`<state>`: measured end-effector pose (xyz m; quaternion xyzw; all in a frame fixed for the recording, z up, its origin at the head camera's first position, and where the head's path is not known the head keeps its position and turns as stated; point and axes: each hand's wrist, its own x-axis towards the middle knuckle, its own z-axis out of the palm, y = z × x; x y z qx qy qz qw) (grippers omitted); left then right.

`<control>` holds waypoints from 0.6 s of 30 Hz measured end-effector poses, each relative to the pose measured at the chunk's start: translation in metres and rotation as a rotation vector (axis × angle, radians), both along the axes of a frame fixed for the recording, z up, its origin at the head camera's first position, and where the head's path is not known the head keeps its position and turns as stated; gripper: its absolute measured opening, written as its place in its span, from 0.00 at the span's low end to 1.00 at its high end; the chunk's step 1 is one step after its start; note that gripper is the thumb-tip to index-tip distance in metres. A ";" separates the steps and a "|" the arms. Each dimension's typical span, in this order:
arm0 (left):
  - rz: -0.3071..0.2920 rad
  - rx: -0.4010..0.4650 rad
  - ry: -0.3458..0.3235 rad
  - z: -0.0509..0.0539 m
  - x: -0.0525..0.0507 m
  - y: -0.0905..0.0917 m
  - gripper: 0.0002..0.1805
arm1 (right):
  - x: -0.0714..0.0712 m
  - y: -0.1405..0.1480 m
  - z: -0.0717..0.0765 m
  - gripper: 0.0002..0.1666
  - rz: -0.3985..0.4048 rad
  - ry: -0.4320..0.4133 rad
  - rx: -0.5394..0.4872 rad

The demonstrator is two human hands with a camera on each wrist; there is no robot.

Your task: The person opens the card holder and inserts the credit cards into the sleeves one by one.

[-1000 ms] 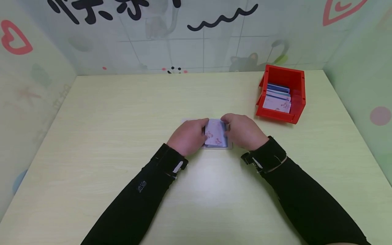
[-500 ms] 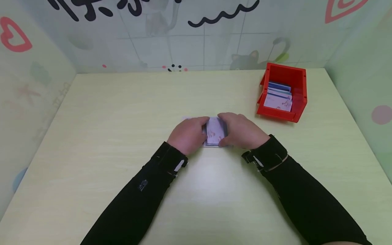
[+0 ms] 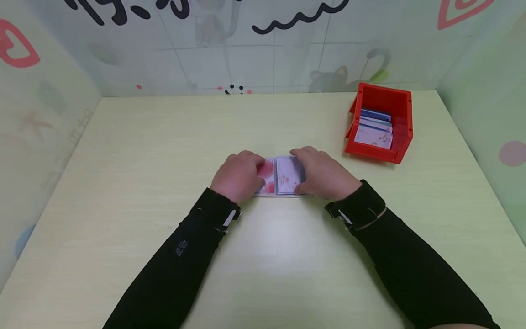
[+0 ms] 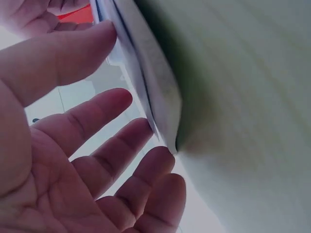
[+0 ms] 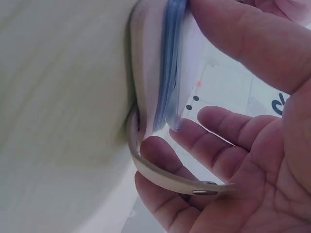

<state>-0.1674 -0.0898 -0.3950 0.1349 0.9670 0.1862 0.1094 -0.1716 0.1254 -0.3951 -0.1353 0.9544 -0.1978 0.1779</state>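
Observation:
A card holder lies spread open on the table, its left half [image 3: 269,176] pink-patterned and its right half bearing a stack of pale cards [image 3: 286,175]. My left hand [image 3: 238,177] grips the left half, thumb at the near edge and fingers at the far edge; in the left wrist view the fingers [image 4: 121,145] are spread along the thin cover [image 4: 163,92]. My right hand [image 3: 324,174] holds the right half between thumb and fingers. In the right wrist view the layered stack [image 5: 167,68] stands beside the thumb, and a beige strap [image 5: 165,178] with a metal snap curves across the fingers.
A red bin [image 3: 404,125] with several cards [image 3: 373,136] upright in it stands at the back right of the pale table [image 3: 164,151]. Printed walls rise behind the table and at both sides.
My left hand has shifted left from the card stack, uncovering the pink-patterned half. My right hand's thumb has come in over the stack's near corner. The bin stays where it was.

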 end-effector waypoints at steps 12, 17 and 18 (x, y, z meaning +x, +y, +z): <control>-0.006 -0.029 -0.004 0.000 -0.003 -0.002 0.25 | -0.012 -0.005 0.009 0.60 0.090 -0.004 0.042; -0.005 -0.033 -0.006 0.001 -0.003 -0.002 0.26 | -0.017 -0.009 0.010 0.54 0.068 -0.036 0.022; -0.005 -0.034 -0.006 0.001 -0.003 -0.002 0.26 | -0.019 -0.009 0.009 0.53 0.056 -0.043 0.013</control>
